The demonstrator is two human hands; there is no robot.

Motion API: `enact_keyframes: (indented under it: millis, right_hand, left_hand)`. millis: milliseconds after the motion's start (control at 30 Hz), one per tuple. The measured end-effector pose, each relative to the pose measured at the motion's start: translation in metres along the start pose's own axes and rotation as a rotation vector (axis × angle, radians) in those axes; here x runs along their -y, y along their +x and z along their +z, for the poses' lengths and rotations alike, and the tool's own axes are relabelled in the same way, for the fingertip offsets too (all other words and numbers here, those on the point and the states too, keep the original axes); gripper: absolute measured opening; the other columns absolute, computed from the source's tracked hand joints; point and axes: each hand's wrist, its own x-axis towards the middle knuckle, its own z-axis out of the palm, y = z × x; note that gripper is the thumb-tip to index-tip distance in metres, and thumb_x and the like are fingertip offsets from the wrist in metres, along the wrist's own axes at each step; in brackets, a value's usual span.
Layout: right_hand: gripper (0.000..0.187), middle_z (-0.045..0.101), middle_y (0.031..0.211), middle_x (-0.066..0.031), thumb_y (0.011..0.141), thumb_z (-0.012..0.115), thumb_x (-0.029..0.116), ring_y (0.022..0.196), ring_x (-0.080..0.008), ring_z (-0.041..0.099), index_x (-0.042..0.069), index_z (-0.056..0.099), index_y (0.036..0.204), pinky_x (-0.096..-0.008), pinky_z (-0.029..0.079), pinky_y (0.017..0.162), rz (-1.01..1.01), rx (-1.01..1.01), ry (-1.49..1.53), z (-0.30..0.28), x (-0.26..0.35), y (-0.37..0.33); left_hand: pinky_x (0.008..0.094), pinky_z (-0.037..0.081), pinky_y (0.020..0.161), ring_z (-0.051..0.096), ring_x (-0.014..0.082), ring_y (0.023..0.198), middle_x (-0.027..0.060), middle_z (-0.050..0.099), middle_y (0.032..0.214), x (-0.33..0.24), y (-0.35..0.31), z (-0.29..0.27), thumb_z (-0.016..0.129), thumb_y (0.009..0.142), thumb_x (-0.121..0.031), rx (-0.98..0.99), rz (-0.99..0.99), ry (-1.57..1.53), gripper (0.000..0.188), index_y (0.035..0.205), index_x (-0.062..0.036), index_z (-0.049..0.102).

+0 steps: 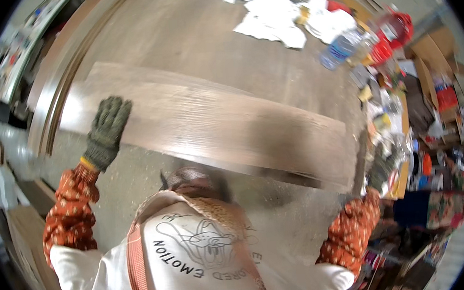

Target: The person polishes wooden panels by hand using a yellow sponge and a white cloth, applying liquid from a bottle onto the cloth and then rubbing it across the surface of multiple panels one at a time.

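A long wood-grain plank [207, 119] lies aslant across the work table [178, 33] in front of me, with a second board [132, 71] partly showing along its far edge. My left hand [105, 133], in a dark green knitted glove with a yellow cuff, rests at the plank's left end, fingers stretched out. Off the plank's right end is my right hand [380, 172], gloved as well. It is smeared against the clutter there, so its fingers and anything in them cannot be made out.
Crumpled white cloths [273, 14] lie at the table's far side. Beside them are a clear plastic bottle [339, 50] and a red-capped container [393, 28]. Long strips [78, 53] run along the left edge. Cardboard boxes [436, 52] and mixed clutter crowd the right.
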Motion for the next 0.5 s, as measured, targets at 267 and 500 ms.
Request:
enact_keyframes:
  millis: [267, 500]
  right_hand:
    - [0.047, 0.051, 0.126, -0.0184, 0.084, 0.066, 0.027, 0.111, -0.0321, 0.053, 0.008, 0.052, 0.126, -0.0452, 0.038, 0.1, -0.471, 0.462, 0.531, -0.032, 0.141, -0.031]
    - [0.071, 0.038, 0.141, -0.0202, 0.069, 0.077, 0.031, 0.133, -0.0435, 0.03, 0.017, 0.047, 0.132, -0.0606, 0.018, 0.11, -0.849, 0.51, 0.314, 0.011, 0.184, -0.055]
  left_hand:
    - [0.046, 0.019, 0.116, 0.029, 0.0307, 0.138, 0.0146, 0.032, 0.148, -0.005, -0.001, -0.002, 0.046, 0.083, -0.005, 0.059, -0.119, 0.023, 0.062, 0.144, -0.0093, 0.032]
    - [0.0481, 0.019, 0.116, 0.027, 0.0317, 0.139, 0.0154, 0.034, 0.147, -0.006, 0.002, 0.008, 0.051, 0.085, -0.017, 0.028, -0.122, 0.033, 0.061, 0.143, -0.0093, 0.035]
